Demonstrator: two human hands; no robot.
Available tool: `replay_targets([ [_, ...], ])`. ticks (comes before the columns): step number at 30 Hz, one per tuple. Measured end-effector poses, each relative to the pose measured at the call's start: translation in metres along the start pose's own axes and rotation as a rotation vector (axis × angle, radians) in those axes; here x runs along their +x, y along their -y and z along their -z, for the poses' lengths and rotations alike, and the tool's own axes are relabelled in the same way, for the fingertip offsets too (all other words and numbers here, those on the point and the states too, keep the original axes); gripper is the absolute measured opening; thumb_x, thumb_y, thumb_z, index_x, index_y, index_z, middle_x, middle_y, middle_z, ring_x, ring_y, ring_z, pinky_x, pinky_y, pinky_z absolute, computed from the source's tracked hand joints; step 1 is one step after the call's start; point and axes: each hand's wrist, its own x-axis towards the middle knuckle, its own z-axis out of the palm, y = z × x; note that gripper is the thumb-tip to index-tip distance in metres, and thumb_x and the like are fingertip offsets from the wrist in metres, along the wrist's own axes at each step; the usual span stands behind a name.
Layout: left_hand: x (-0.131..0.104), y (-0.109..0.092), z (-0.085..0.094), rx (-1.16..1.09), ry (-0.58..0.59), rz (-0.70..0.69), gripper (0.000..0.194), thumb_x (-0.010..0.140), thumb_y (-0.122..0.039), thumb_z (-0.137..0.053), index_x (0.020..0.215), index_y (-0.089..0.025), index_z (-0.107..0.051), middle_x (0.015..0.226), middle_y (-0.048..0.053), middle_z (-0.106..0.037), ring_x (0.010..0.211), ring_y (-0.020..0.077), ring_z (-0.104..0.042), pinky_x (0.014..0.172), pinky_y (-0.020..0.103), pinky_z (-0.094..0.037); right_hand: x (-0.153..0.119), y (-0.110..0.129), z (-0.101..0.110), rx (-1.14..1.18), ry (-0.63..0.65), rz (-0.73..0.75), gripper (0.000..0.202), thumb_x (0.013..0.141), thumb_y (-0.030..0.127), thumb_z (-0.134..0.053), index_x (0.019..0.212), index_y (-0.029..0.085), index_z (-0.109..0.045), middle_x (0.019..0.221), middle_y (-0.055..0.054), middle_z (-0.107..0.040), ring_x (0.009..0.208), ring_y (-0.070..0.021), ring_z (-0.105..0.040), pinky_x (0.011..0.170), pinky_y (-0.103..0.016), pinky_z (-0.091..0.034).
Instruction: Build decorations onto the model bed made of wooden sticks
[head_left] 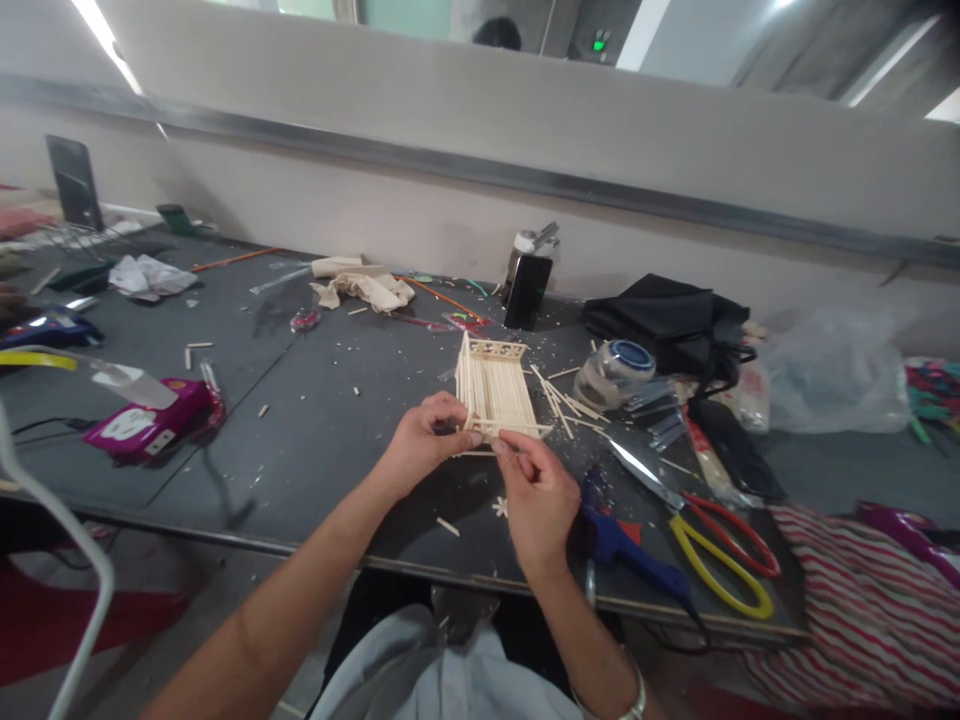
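A small model built of thin pale wooden sticks [499, 385] lies on the dark table in front of me, with a latticed rail at its far end and another at the near end. My left hand [431, 440] is closed at its near left corner, thumb and fingertips pinched on the near rail. From the right, my right hand [540, 495] pinches the same near edge between thumb and forefinger. Any small piece between the fingertips is too small to make out. Below the hands lie a star-shaped stick piece [500, 507] and a short loose stick [448, 526].
Right of the model are loose sticks [559, 400], a jar with a blue lid [619, 375], scissors [675, 495] with red and yellow handles, and a blue glue gun [630, 550]. A phone [528, 292] leans behind. A purple glue gun [161, 415] lies left.
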Motion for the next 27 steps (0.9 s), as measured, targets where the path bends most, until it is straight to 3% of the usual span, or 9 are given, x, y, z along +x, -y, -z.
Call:
replay_targets([
  [18, 0.001, -0.003, -0.001, 0.067, -0.003, -0.031, 0.006, 0.072, -0.023, -0.072, 0.076, -0.019, -0.070, 0.081, 0.001, -0.057, 0.080, 0.0149, -0.054, 0.075, 0.029, -0.040, -0.006, 0.010, 0.007, 0.022, 0.103, 0.004, 0.018, 0.084, 0.029, -0.059, 0.088, 0.018, -0.073, 0.055, 0.006, -0.049, 0.049, -0.0101, -0.043, 0.054, -0.022, -0.039],
  [22, 0.002, -0.004, 0.000, 0.073, 0.010, -0.030, 0.008, 0.071, -0.026, -0.073, 0.076, -0.020, -0.070, 0.082, 0.001, -0.058, 0.080, 0.0157, -0.054, 0.076, 0.030, -0.040, 0.001, 0.022, 0.023, -0.055, 0.120, 0.106, 0.017, 0.085, 0.028, -0.057, 0.091, 0.020, -0.071, 0.059, 0.004, -0.051, 0.054, -0.0111, -0.047, 0.058, -0.023, -0.042],
  [27, 0.002, -0.004, 0.001, 0.089, 0.015, -0.043, 0.010, 0.071, -0.027, -0.074, 0.076, -0.020, -0.069, 0.082, 0.001, -0.059, 0.080, 0.0163, -0.054, 0.078, 0.031, -0.040, 0.025, 0.028, 0.035, -0.295, 0.122, 0.360, 0.020, 0.085, 0.025, -0.057, 0.102, 0.020, -0.067, 0.081, -0.004, -0.061, 0.081, -0.0196, -0.054, 0.079, -0.034, -0.045],
])
